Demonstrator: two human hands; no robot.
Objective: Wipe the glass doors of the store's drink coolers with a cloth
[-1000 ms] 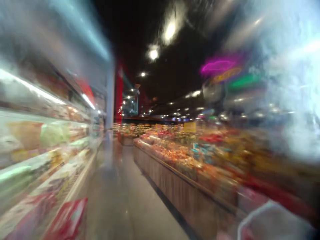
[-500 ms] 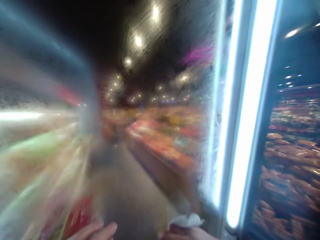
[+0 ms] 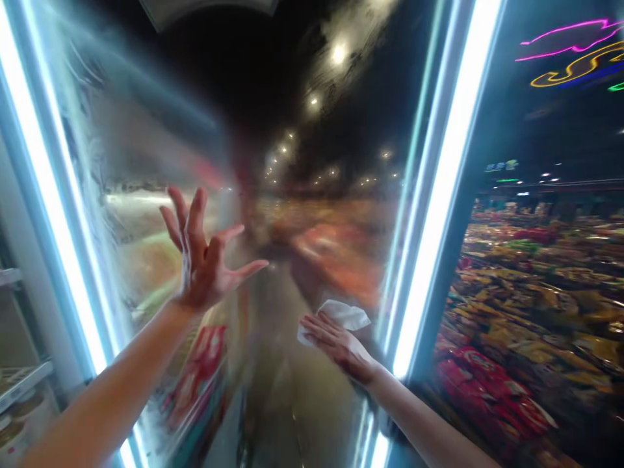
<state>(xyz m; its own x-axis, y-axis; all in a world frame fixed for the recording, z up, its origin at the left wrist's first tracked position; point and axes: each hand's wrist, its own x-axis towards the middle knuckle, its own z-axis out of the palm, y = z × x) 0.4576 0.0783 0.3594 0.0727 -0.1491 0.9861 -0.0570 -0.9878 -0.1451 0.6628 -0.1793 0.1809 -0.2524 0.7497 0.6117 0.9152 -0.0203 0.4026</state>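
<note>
A fogged glass door (image 3: 302, 162) with lit vertical edges fills the middle of the view. My left hand (image 3: 202, 257) is raised before the glass with its fingers spread wide and nothing in it. Lower right, my right hand (image 3: 336, 341) lies flat against the glass, fingers stretched out, pressing a white cloth or paper wipe (image 3: 341, 315) onto the pane. The reflections in the glass show a shop aisle, smeared.
A bright light strip (image 3: 439, 195) runs down the door's right edge and another (image 3: 43, 195) down its left. Right of the door, a display (image 3: 531, 305) of packaged goods spreads out. At far left, white shelves (image 3: 19, 377) hold jars. Neon signs (image 3: 570, 52) glow top right.
The view has swung from the aisle onto the glass door. Both hands have risen into view: the left now spread in front of the pane, the right pressing the wipe higher up.
</note>
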